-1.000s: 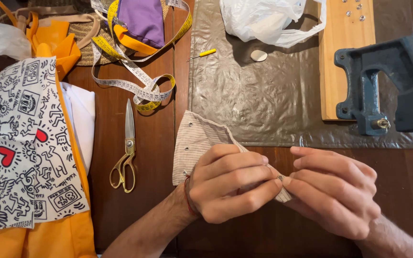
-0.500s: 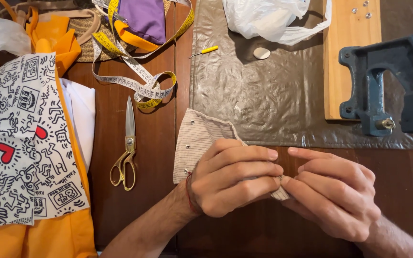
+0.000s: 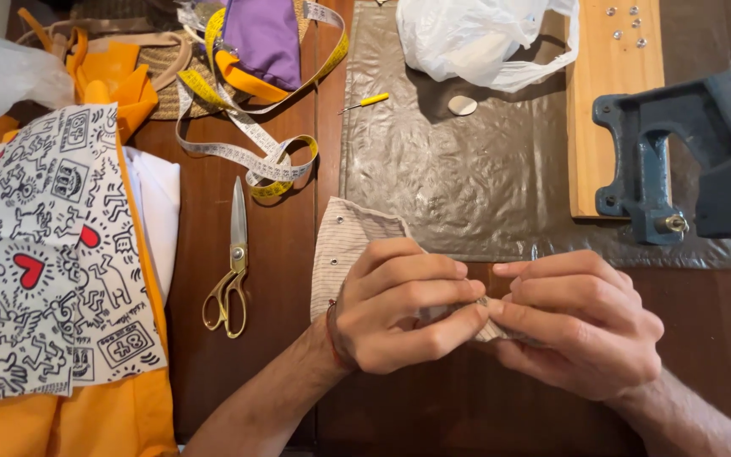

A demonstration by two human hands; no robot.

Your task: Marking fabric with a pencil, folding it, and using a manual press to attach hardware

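scissors (image 3: 230, 267) left, press (image 3: 678, 161) right, bare wood between

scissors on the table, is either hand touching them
No, the scissors lie apart on the wood, while the left hand and right hand pinch the striped cloth.

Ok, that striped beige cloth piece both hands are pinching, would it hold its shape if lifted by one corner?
Probably not. The striped cloth piece looks thin and bends where the left hand and right hand pinch it, so it would likely droop. It seems light. The small metal studs along its edge may add slight weight there.
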